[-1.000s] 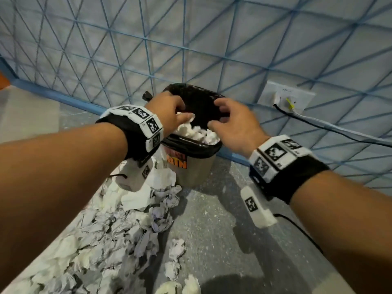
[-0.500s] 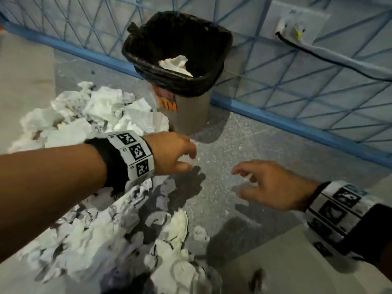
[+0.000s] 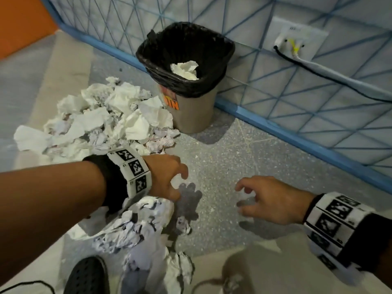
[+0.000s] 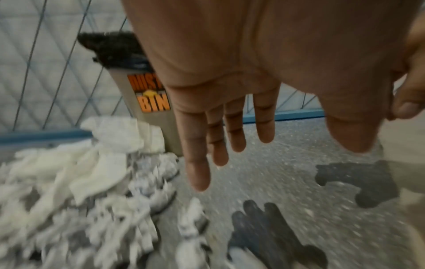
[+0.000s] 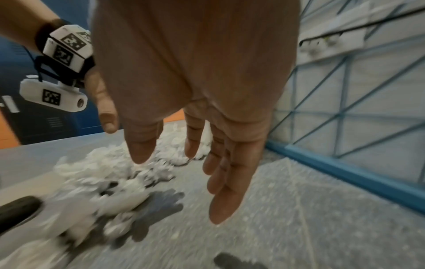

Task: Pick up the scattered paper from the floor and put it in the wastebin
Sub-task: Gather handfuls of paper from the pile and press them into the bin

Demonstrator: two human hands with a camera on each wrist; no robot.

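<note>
A: Where's the paper point(image 3: 99, 122) rel. to our hands?
B: Piled left of frame, beside the wastebin point(image 3: 186, 66). Our left hand point(image 3: 167, 177) is nearest, fingers spread, empty; right hand point(image 3: 273, 198) too, over bare floor point(image 3: 233, 149).

Bare speckled floor point(image 3: 222, 166) between left hand point(image 3: 167, 177) and right hand point(image 3: 273, 200): open passage. Crumpled paper pile point(image 3: 110, 115) crowds left hand's far side. Wastebin point(image 3: 191, 90) ahead of both; blue-gridded wall point(image 3: 318, 102) blocks beyond right hand.
</note>
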